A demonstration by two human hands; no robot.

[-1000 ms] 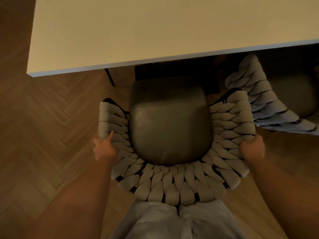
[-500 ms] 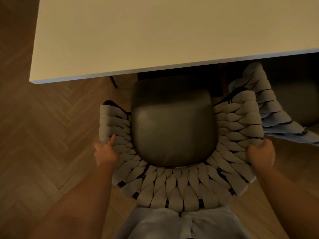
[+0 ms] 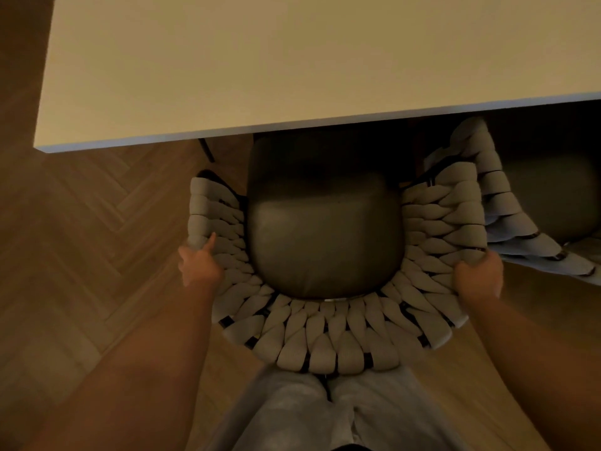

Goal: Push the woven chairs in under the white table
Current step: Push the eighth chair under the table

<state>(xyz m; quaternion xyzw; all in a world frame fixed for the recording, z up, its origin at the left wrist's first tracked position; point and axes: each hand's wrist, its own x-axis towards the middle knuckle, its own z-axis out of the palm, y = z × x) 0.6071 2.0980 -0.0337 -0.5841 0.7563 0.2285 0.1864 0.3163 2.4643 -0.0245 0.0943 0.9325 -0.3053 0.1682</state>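
Note:
A woven chair (image 3: pixel 328 336) with a curved cream strap back and a dark cushioned seat stands right in front of me. The front of its seat lies under the edge of the white table (image 3: pixel 292 60). My left hand (image 3: pixel 198 263) grips the left side of the woven back, thumb up along the straps. My right hand (image 3: pixel 478 275) grips the right side of the back. A second woven chair (image 3: pixel 507 222) stands to the right, its seat partly under the table.
A herringbone wooden floor (image 3: pixel 81 255) spreads to the left and below. A thin dark table leg (image 3: pixel 206 151) shows under the table's near edge, left of the chair. My grey-trousered legs (image 3: pixel 325 411) stand just behind the chair back.
The chair has slid forward, so more of its seat now lies under the table edge. Both hands stayed on the chair back and moved with it.

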